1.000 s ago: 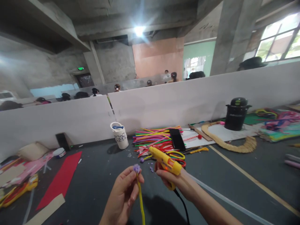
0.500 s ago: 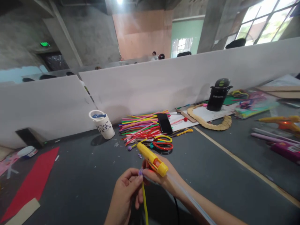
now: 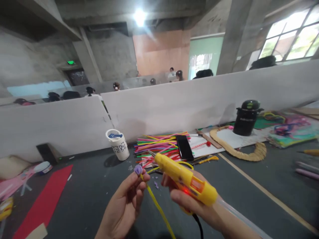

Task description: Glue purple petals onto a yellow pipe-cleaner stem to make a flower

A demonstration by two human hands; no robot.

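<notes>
My left hand point(image 3: 126, 199) pinches a yellow pipe cleaner point(image 3: 159, 208) just below a small purple fuzzy ball point(image 3: 138, 170) at its upper end. The pipe cleaner's long tail hangs down to the right. Wrapped round its handle, my right hand point(image 3: 186, 196) grips a yellow glue gun point(image 3: 183, 172). Its metal nozzle points up and left, apart from the purple ball, and a red light glows on its side. A clear glue stick point(image 3: 239, 215) sticks out of its back. Purple scraps point(image 3: 156, 184) lie on the table between my hands.
Bundled coloured pipe cleaners point(image 3: 154, 144), a black phone point(image 3: 184, 147) and partly hidden scissors lie ahead. A white cup point(image 3: 121, 149) stands left of them, a black bottle point(image 3: 245, 119) to the right. Red felt point(image 3: 47, 199) lies at left; a white partition point(image 3: 159, 106) runs behind.
My hands have moved apart, the left one leftward with the pipe cleaner, the right one rightward. The glue gun, earlier resting across my right hand, is now gripped by its handle. The view has tilted up.
</notes>
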